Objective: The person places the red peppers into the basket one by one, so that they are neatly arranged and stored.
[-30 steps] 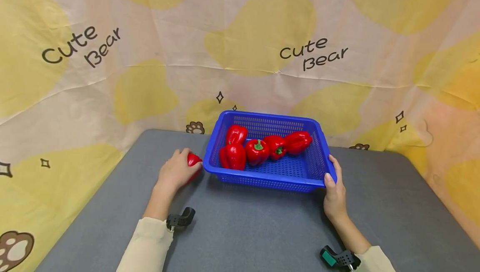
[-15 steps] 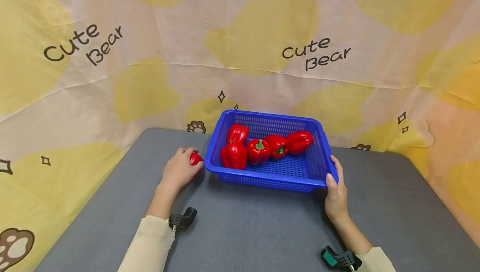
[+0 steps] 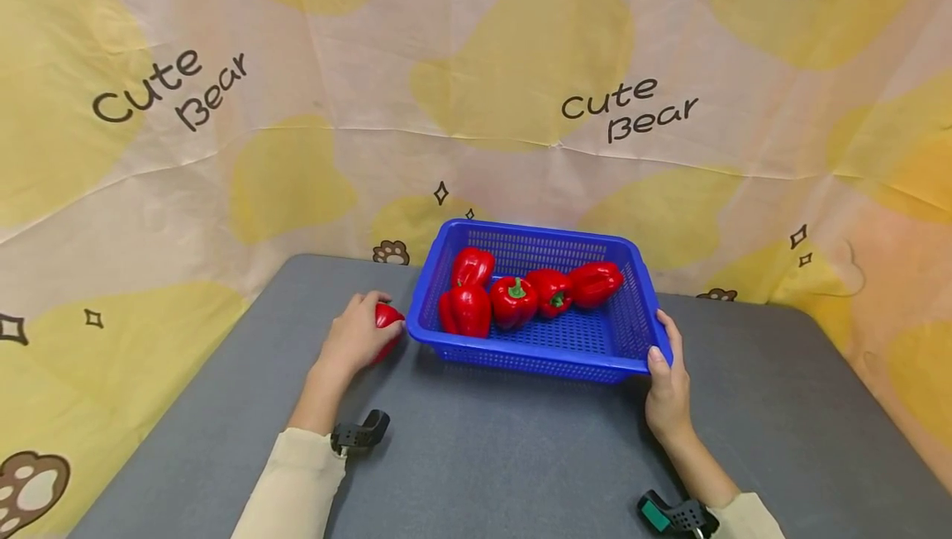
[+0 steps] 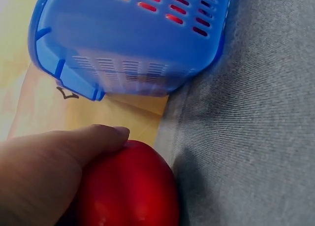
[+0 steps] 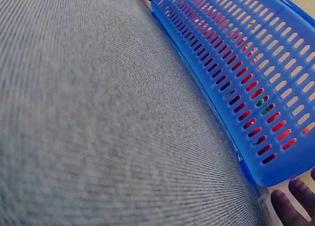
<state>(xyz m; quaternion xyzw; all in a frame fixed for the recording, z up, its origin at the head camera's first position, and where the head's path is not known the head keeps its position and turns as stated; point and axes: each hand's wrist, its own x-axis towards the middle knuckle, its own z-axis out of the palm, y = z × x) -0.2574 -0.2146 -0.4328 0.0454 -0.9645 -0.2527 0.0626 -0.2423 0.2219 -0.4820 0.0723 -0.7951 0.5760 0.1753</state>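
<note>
My left hand (image 3: 353, 336) grips a red bell pepper (image 3: 386, 326) on the grey table, just left of a blue plastic basket (image 3: 521, 350). In the left wrist view the thumb lies along the side of the glossy pepper (image 4: 133, 186), and its fingers are hidden. With my right hand (image 3: 668, 394) I hold the basket's right front corner, thumb on the rim and fingers around the outer side. Several red bell peppers lie inside toward the left and back, among them one with its green stem up (image 3: 514, 302) and another at the right end (image 3: 595, 283).
The grey table (image 3: 506, 456) runs back to a patterned cloth (image 3: 513, 68) with yellow patches and printed lettering, hanging right behind it. Black straps with camera mounts sit on the left wrist (image 3: 360, 431) and the right wrist (image 3: 678, 514).
</note>
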